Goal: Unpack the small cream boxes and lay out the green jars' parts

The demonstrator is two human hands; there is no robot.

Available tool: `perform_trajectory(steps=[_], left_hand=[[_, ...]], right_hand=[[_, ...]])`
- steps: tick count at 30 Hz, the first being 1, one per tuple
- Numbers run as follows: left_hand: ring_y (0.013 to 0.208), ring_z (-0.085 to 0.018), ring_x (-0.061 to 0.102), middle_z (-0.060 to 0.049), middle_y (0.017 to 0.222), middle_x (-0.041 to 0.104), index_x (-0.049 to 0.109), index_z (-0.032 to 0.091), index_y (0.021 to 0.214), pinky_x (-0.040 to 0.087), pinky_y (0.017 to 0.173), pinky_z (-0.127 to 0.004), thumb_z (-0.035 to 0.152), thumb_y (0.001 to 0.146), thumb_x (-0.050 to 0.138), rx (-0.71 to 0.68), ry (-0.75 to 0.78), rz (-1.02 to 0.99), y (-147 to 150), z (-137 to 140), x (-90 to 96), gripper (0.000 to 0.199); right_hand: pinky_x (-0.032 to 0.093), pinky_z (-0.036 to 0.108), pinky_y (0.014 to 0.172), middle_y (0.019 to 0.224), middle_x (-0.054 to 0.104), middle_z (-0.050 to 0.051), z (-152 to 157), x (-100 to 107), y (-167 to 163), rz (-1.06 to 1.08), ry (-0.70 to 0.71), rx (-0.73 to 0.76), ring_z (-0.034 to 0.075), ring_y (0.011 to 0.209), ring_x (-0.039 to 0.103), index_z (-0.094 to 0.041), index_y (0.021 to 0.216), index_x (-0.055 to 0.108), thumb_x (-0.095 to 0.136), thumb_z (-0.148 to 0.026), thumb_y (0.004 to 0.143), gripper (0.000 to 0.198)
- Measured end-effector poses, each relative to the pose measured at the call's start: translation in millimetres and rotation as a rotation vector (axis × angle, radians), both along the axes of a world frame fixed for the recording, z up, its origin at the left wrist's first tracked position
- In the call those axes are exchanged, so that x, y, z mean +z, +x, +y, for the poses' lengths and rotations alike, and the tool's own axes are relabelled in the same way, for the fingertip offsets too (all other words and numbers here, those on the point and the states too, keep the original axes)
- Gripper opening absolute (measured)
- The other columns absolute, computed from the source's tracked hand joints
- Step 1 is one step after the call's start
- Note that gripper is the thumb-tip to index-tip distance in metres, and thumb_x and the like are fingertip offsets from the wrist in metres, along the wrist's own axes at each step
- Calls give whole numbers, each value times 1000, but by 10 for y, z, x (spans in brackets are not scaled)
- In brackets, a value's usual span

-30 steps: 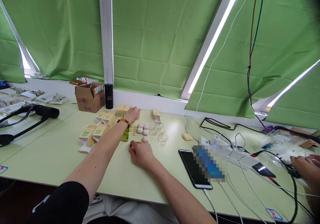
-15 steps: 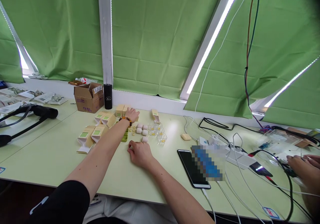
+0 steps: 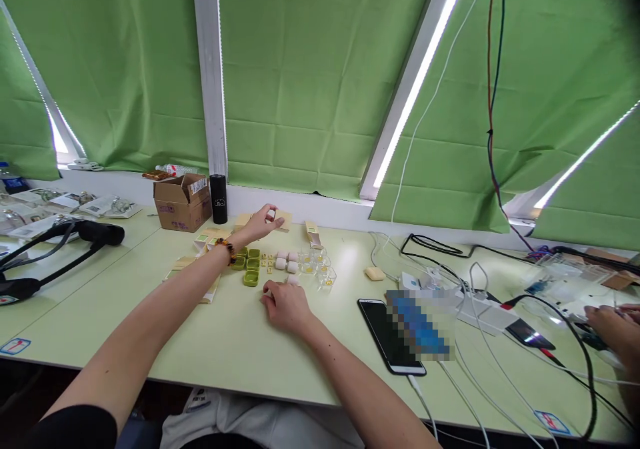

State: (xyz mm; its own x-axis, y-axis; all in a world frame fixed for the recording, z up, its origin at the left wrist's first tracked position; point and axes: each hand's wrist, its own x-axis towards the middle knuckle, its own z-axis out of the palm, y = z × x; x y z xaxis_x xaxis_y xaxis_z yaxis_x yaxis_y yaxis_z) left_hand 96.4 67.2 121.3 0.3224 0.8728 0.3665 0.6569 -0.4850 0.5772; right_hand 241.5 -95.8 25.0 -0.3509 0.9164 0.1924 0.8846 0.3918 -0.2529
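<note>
My left hand (image 3: 260, 223), a beaded bracelet at its wrist, holds a small cream box (image 3: 284, 220) between thumb and fingers near the back of the table. Beneath and right of that wrist lie several small green square trays (image 3: 251, 278). Alongside them are tiny yellow pieces (image 3: 269, 271), pale pinkish blocks (image 3: 281, 263) and clear plastic cups (image 3: 327, 277) with yellow inside. My right hand (image 3: 287, 304) rests on the table in front of these, its fingers curled in; whatever they might hold is hidden. Other cream cartons (image 3: 210, 235) are partly behind my left forearm.
One cream carton (image 3: 313, 233) stands apart at the back. A cardboard box (image 3: 183, 203) and black cylinder (image 3: 219, 199) are at back left. A phone (image 3: 383, 335), cables and a power strip (image 3: 480, 315) lie right. Another person's hand (image 3: 610, 325) is at the right edge.
My left hand has lifted a small cream box from the row at the back and moved slightly up with it. The green trays are now uncovered. My right hand stays put.
</note>
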Motion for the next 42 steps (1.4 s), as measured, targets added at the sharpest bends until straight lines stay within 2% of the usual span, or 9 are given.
perform_trajectory(steps=[4,9,13,22,27,31,34,38,42], left_hand=[[86,-18,60,-4,102,68,61,24,121,43,71,-29,71,91,61,-212,-311,-535,-326,-594,-173,56],[81,-17,59,-7,100,68,67,20,107,41,63,-27,67,90,68,-391,-593,-782,-545,-1096,-538,49],[80,-18,61,-9,100,70,69,19,109,45,65,-28,64,90,70,-430,-751,-914,-492,-1155,-734,49],[93,-24,65,-10,104,72,72,23,106,52,74,-34,69,92,63,-463,-733,-1046,-386,-1254,-821,49],[100,-25,66,-10,112,72,74,24,110,53,81,-35,52,91,71,-467,-673,-1149,-415,-1286,-839,34],[98,-24,66,-12,116,73,77,19,115,53,85,-36,41,87,72,-533,-642,-1178,-457,-1246,-877,36],[104,-24,66,-13,121,73,76,19,122,52,89,-35,37,85,76,-553,-517,-1139,-473,-1233,-901,41],[113,-23,64,-12,131,68,70,22,130,53,94,-33,40,89,79,-467,-290,-981,-467,-1254,-914,46],[113,-26,66,-15,131,67,62,21,138,58,87,-34,54,89,78,-444,-258,-864,-449,-1262,-916,61]], right_hand=[[40,29,73,100,75,2,52,24,62,234,97,-146,20,89,69,-24,119,60,59,-35,99,23],[52,34,85,132,63,12,28,49,113,578,306,-64,24,108,64,-22,140,40,69,-44,89,63],[54,38,90,138,58,16,-29,16,48,586,316,37,28,120,60,-22,143,39,67,-41,90,63],[52,48,102,134,60,19,-34,-93,4,526,480,10,33,129,55,-20,138,48,67,-44,93,55],[54,48,98,127,63,18,-54,-99,-5,583,505,-1,33,123,58,-21,135,51,70,-46,93,52],[56,49,94,126,64,15,-43,-98,-16,740,524,66,32,116,61,-23,134,53,76,-40,88,54],[57,48,95,132,64,14,-27,-82,-28,1010,408,119,30,117,63,-24,138,51,78,-38,87,59],[61,44,95,133,66,13,-9,-42,-37,1402,61,279,29,121,66,-25,136,54,81,-45,86,59],[63,45,92,132,70,12,17,-44,-36,1545,-274,412,31,117,69,-25,130,63,85,-54,80,63]])
